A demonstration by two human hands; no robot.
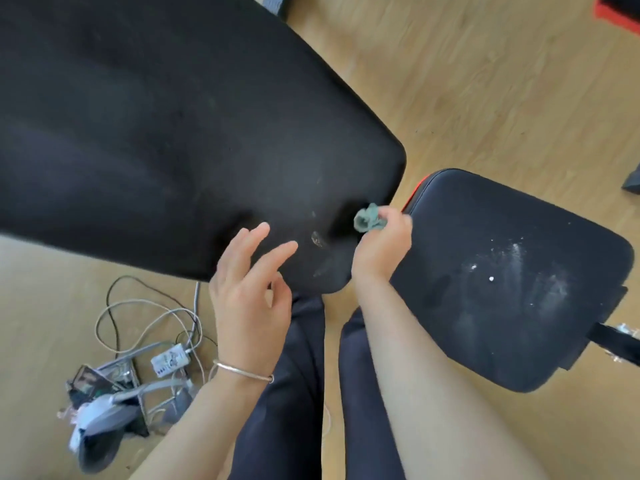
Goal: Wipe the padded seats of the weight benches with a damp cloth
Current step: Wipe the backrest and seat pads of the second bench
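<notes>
A long black padded backrest (166, 133) fills the upper left, with a few pale smudges near its lower end. To its right lies a smaller black padded seat (502, 265) speckled with white dust and crumbs. My right hand (381, 244) grips a bunched grey-green cloth (367, 220) at the gap between the two pads. My left hand (249, 285) hovers over the lower edge of the backrest, fingers spread and relaxed, holding nothing. A thin bracelet sits on the left wrist.
A tangle of cables and a white power adapter (169, 360) lie on the wooden floor (485, 81) at lower left, beside a shoe and small clutter (100, 410). A black bench bracket (613, 341) juts out at right. My dark-trousered legs (304, 393) stand below.
</notes>
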